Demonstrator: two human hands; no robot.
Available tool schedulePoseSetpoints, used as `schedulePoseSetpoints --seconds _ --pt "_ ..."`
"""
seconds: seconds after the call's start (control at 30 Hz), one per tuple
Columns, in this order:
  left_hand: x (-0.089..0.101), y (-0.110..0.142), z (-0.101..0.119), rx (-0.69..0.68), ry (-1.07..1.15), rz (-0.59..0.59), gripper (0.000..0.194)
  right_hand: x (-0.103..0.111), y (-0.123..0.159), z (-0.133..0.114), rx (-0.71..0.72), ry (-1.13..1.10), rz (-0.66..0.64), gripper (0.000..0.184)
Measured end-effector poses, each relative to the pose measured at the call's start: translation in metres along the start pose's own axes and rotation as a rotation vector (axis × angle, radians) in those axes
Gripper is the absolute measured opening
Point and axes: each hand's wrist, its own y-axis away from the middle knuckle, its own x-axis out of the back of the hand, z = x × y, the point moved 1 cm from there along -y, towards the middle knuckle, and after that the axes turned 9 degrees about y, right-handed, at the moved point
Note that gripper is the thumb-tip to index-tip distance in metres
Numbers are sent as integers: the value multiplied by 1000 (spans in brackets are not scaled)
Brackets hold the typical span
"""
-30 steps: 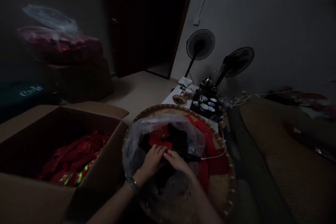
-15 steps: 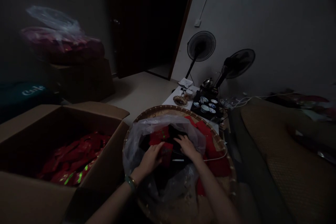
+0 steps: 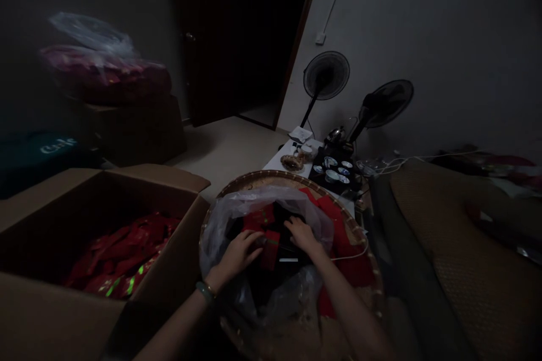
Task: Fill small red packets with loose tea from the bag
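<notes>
A clear plastic bag (image 3: 212,237) lies open in a round woven bamboo tray (image 3: 237,181), with dark contents inside. My left hand (image 3: 237,255), a green bangle on its wrist, is at the bag's left. Its thumb and fingers are apart, right beside a small red packet (image 3: 270,254) with a green stripe. Another red piece (image 3: 255,219) lies just above. Across from it, my right hand (image 3: 302,235) is over the dark contents, fingers loosely bent and apart. I see nothing in its grasp, but the dark hides what the fingertips touch. Flat red pieces (image 3: 349,256) lie at the tray's right.
An open cardboard box (image 3: 169,271) at left holds many red packets (image 3: 122,248). Behind stands another box (image 3: 139,130) under a filled plastic bag (image 3: 110,76). Two fans (image 3: 327,74) and a tea tray with cups (image 3: 332,175) are beyond. A woven mat (image 3: 449,248) lies right.
My left hand has come off the small red packet and drawn slightly left, its fingers parting. My right hand's fingers have drawn closer together and bent a little.
</notes>
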Motion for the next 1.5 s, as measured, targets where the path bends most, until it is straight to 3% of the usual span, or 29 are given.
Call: schedulePoseSetpoints --seconds 0.23,0.43,0.67,0.9,1.13,1.37,1.5 --pt "10 -3 6 50 100 98 30 3 -7 7 -87 -335 152 39" --pt "13 -9 1 110 110 124 26 -3 -9 -3 -364 -1124 309 38" --pt "22 -12 8 130 77 174 25 -8 -2 -19 -450 -1647 246 24" --pt "21 -13 3 177 88 175 35 0 4 -33 -460 -2242 47 27" --pt "19 -14 -1 308 30 113 22 2 8 -53 -540 -2215 -14 20" --pt "12 -21 -4 416 162 132 18 29 25 -80 -382 -2203 -121 24" --pt "7 -23 -10 485 324 102 25 26 30 -86 -365 -2044 -61 41"
